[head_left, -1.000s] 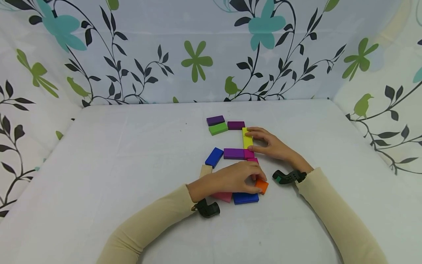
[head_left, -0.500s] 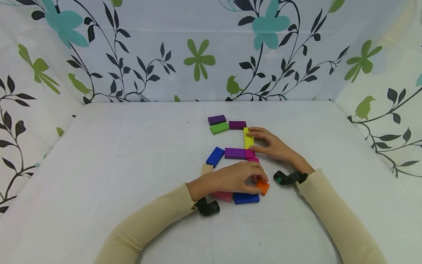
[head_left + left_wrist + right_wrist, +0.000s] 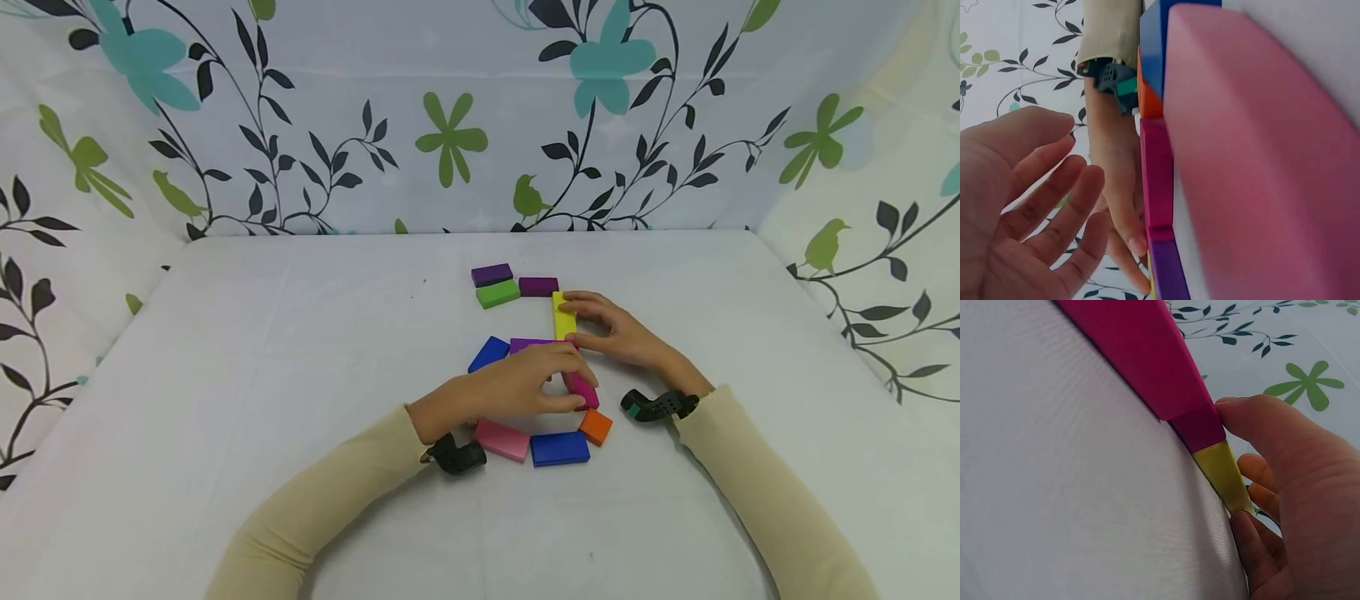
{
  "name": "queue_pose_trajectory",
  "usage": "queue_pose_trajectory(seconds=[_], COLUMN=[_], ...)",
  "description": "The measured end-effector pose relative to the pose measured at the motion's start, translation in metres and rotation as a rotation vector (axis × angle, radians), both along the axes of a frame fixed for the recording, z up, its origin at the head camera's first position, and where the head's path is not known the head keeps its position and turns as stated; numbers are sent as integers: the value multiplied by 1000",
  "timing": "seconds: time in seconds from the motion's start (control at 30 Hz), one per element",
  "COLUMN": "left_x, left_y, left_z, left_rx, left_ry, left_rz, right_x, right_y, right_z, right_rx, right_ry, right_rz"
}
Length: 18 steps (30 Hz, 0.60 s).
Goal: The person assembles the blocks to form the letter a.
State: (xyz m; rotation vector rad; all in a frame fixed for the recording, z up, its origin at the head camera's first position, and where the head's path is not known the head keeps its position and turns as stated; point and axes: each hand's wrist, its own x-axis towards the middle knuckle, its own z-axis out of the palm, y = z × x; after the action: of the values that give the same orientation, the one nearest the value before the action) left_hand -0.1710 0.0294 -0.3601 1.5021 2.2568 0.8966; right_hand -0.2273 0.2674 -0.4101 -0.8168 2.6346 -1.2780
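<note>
My left hand (image 3: 525, 379) hovers over the row of blocks, fingers loosely bent, palm free in the left wrist view. Its fingertips are nearest a magenta block (image 3: 583, 392), and whether they touch it is hard to tell. Just below lies an orange block (image 3: 596, 426), beside a blue block (image 3: 560, 449) and a pink block (image 3: 502, 439). My right hand (image 3: 618, 331) rests at a yellow block (image 3: 562, 317). In the right wrist view its thumb touches a small magenta block (image 3: 1200, 428) and a fingertip meets the yellow block's far end. A purple block (image 3: 528, 345) is partly covered by the left hand.
Farther back lie a dark purple block (image 3: 492, 275), a green block (image 3: 498, 293) and a plum block (image 3: 538, 287). Another blue block (image 3: 487, 353) sits left of the purple one. A white cloth covers the table (image 3: 337, 350); patterned fabric (image 3: 360, 100) stands behind.
My left hand has left the orange block and moved back and slightly left, over the magenta block. The orange, blue and pink blocks are now uncovered. My right hand has stayed at the yellow block.
</note>
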Motion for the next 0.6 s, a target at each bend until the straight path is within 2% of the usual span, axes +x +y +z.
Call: queue_pose_trajectory(seconds=[0.2, 0.43, 0.6], left_x=[-14, -26, -35], left_y=[-10, -24, -32], left_z=[7, 15, 15], left_rx=[65, 96, 143], left_ry=[-8, 44, 70], left_rz=[8, 46, 64], right_x=[0, -1, 0], right_y=[0, -1, -2], right_z=[1, 2, 1], right_rx=[2, 12, 15], right_ry=[3, -4, -19], right_rz=[2, -19, -32])
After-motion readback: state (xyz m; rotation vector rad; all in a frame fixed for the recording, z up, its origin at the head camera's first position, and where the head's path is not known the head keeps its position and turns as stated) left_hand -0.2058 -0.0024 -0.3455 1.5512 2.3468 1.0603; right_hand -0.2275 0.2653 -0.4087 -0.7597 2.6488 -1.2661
